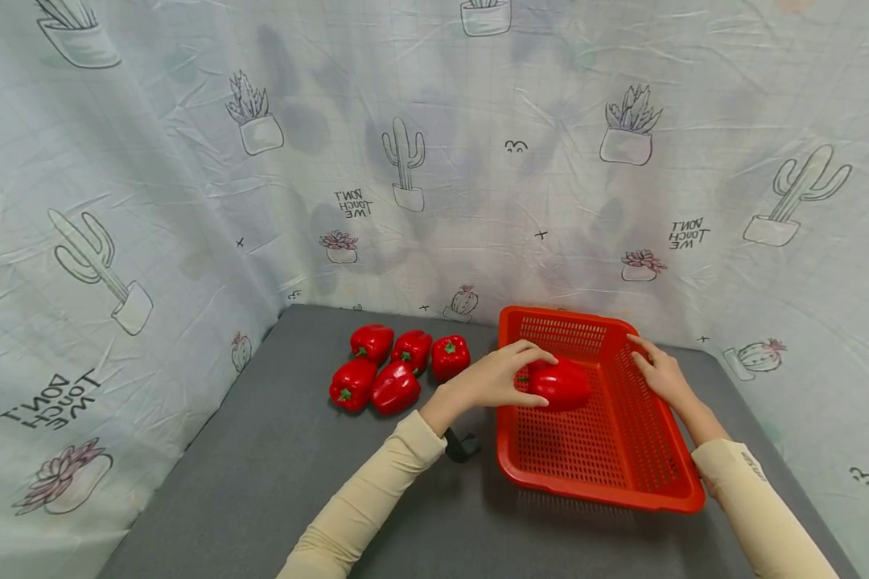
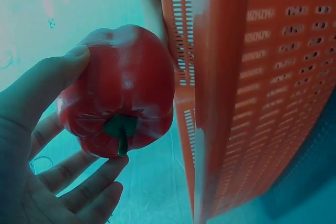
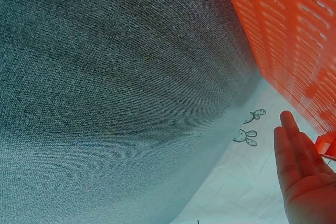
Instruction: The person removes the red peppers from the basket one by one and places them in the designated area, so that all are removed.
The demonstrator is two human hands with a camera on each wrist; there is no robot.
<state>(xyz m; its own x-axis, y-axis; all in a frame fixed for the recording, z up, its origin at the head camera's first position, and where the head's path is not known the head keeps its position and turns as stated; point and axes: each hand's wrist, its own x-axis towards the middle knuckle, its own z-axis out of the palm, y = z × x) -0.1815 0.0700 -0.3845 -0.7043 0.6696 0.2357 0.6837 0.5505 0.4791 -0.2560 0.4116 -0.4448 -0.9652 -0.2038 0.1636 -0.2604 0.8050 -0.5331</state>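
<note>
My left hand (image 1: 496,378) holds a glossy red bell pepper (image 1: 561,384) over the red plastic basket (image 1: 601,494). In the left wrist view, thumb and fingers spread about the pepper (image 2: 123,77), and its green stem faces the camera. My right hand (image 1: 662,374) is at the basket's right rim. The right wrist view has its fingers (image 3: 294,145) fairly straight, beside the basket's outer wall (image 3: 294,30); whether they touch it I cannot tell. Several more red bell peppers (image 1: 396,388) lie grouped on the table, left of the basket.
A dark grey cloth covers the table (image 1: 261,450). White curtains (image 1: 434,161) printed with cactus drawings enclose the back and sides. A black strap (image 1: 462,446) hangs at the left wrist. The basket has slotted walls and a raised rim.
</note>
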